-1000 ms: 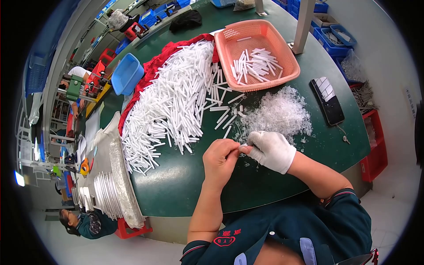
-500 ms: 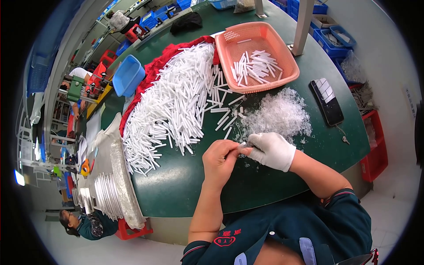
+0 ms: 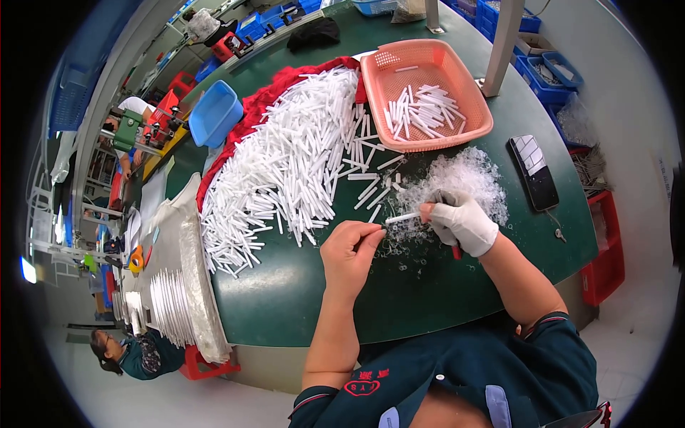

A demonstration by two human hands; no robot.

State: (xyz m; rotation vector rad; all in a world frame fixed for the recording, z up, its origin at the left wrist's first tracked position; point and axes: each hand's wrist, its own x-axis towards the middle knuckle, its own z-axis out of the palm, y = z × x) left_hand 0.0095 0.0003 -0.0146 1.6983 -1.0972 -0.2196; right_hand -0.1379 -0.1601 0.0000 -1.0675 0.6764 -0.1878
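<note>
While clamping a white stick in the gloved right hand's fingers, seen pinching left hand thumb and forefinger together by its tip (touching or not, hard to tell), over clear scraps' left edge, with bare green table open toward the front edge.

Lg dark-green smooth tabletop w/ curved edge @ ctr; sq grey metal post stands on it, btwn 1 & 2 o'clock. Pale grey-white wall @ 2, light-coloured hard floor @ 4. Red plastic stool @ 7. Bright white rect. light @ 9, bkgd small/blurry there.
</note>
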